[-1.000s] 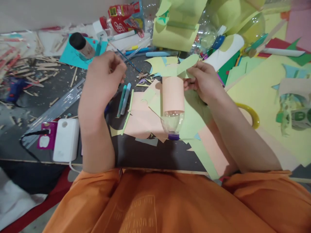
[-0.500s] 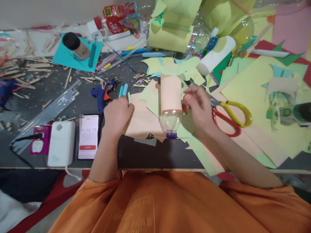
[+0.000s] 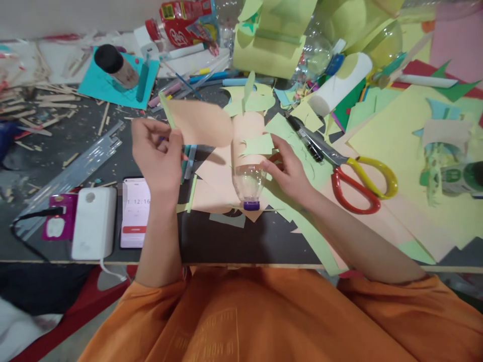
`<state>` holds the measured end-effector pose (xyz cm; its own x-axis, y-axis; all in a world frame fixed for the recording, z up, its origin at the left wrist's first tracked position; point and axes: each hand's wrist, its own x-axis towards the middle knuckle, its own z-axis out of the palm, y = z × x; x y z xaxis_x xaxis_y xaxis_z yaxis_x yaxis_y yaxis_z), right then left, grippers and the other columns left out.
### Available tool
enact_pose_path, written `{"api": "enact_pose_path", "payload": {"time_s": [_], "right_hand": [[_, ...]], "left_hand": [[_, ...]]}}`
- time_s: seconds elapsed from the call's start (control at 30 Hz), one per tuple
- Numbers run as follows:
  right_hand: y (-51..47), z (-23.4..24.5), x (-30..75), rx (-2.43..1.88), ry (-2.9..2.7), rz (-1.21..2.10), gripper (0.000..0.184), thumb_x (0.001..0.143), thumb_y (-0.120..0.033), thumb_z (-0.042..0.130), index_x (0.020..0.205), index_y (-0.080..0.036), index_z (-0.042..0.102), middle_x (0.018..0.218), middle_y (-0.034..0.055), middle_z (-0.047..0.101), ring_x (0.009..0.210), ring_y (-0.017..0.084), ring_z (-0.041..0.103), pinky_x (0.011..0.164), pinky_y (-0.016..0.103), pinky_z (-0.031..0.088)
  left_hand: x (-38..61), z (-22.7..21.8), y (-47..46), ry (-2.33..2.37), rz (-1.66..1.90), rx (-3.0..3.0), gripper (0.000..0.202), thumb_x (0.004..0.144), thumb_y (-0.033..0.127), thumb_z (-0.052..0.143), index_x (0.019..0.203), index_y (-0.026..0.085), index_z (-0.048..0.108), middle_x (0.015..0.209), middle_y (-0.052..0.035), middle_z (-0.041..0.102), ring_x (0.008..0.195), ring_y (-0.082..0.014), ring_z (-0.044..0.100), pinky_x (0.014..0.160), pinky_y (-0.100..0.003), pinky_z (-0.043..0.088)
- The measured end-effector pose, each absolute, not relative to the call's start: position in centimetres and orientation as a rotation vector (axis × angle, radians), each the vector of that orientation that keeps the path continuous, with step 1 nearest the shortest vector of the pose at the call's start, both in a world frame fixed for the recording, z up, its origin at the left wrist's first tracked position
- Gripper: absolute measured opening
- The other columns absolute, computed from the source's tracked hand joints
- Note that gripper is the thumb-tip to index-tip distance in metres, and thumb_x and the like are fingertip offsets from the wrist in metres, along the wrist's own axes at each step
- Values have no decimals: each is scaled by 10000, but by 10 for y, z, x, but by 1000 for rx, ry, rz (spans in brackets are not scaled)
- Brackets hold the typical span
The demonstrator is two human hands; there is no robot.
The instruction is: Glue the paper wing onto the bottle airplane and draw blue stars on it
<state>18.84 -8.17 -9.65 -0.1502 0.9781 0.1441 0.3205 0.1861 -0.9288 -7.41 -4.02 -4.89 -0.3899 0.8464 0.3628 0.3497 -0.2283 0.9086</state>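
Observation:
My left hand [image 3: 156, 153] is closed on a peach paper cutout [image 3: 199, 123], holding it up above the table, left of a plastic bottle [image 3: 249, 161]. The bottle stands upside down on its purple cap [image 3: 251, 205]; a peach paper sleeve wraps its upper part and green paper leaves [image 3: 251, 100] stick out on top. My right hand [image 3: 289, 171] grips the bottle's right side at the clear neck, with a green paper piece [image 3: 258, 146] against the sleeve by its fingers.
Red and yellow scissors [image 3: 354, 181] and a black pen [image 3: 304, 137] lie right of the bottle. A phone [image 3: 135, 212], a white power bank [image 3: 94, 221] and a clear ruler [image 3: 71, 176] lie to the left. Paper scraps, sticks, markers and bottles crowd the back.
My left hand has picked up the peach cutout from the table and raised it. My right hand has closed on the bottle's side, and the bottle has tilted slightly.

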Motion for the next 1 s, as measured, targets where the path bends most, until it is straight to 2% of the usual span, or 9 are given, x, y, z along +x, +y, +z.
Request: {"api": "enact_pose_path", "payload": {"time_s": [0.1, 0.23, 0.33, 0.43, 0.53, 0.63, 0.73, 0.8, 1.0], "right_hand": [[-84, -99, 189, -1283, -1536, 1037, 650, 906, -759, 605, 1378, -314, 556, 1156, 65, 619, 803, 187, 602, 715, 377, 558], [-87, -102, 192, -1235, -1446, 1115, 634, 863, -705, 712, 1350, -327, 563, 1117, 38, 621, 732, 151, 603, 605, 315, 531], [-88, -103, 193, -1169, -1469, 1112, 584, 871, -669, 722, 1343, -346, 602, 1177, 54, 664, 751, 165, 641, 603, 328, 553], [-89, -104, 193, -1132, -1453, 1054, 513, 846, -692, 728, 1185, -307, 708, 1200, 98, 724, 958, 261, 717, 761, 428, 622], [-90, -101, 193, -1134, -1337, 1096, 515, 750, -693, 816, 1072, -298, 739, 1151, 87, 771, 1069, 312, 728, 913, 511, 624], [-89, -97, 195, -1138, -1247, 1177, 451, 722, -648, 851, 966, -286, 736, 985, 43, 770, 904, 258, 726, 790, 446, 627], [-84, -95, 202, -1169, -1200, 1130, 263, 829, -501, 786, 876, -260, 692, 786, -12, 669, 662, 158, 606, 619, 323, 529], [-79, -97, 209, -1248, -1252, 962, 166, 892, -376, 709, 810, -245, 651, 714, -30, 576, 614, 134, 525, 601, 300, 464], [-71, -99, 218, -1315, -1525, 490, 54, 926, -299, 665, 959, -266, 636, 948, 24, 598, 841, 193, 579, 696, 347, 474]], "left_hand": [[-68, -52, -41, 1448, 1813, 1331, 298, 824, 198, 837, 959, 228, 573, 699, 128, 611, 399, -9, 505, 402, -179, 396], [-38, -59, -55, 1325, 1847, 1354, 310, 854, 428, 827, 849, 216, 601, 712, 86, 689, 545, -83, 701, 503, -194, 541], [-15, -68, -70, 1155, 1701, 1565, 197, 943, 414, 745, 985, 233, 679, 1013, -19, 804, 909, -175, 810, 728, -281, 650], [-4, -79, -80, 1032, 1641, 1762, 163, 1006, 397, 659, 1101, 266, 669, 1177, -65, 792, 1151, -220, 766, 912, -372, 653], [-4, -90, -80, 1013, 1544, 1914, 186, 1030, 418, 609, 1142, 271, 634, 1258, -84, 771, 1205, -224, 742, 972, -413, 642], [-9, -96, -77, 969, 1487, 1988, 192, 1030, 406, 601, 1174, 279, 608, 1322, -96, 743, 1259, -226, 713, 1013, -425, 624], [-13, -93, -76, 955, 1495, 1934, 227, 1018, 372, 600, 1229, 290, 587, 1351, -100, 718, 1299, -241, 688, 1015, -438, 615], [-14, -90, -77, 965, 1488, 1914, 256, 998, 359, 613, 1242, 289, 585, 1356, -95, 712, 1314, -256, 678, 1016, -454, 611], [-9, -90, -77, 1013, 1537, 1872, 192, 1017, 391, 594, 1176, 285, 613, 1245, -63, 761, 1189, -226, 741, 962, -404, 627]]}}
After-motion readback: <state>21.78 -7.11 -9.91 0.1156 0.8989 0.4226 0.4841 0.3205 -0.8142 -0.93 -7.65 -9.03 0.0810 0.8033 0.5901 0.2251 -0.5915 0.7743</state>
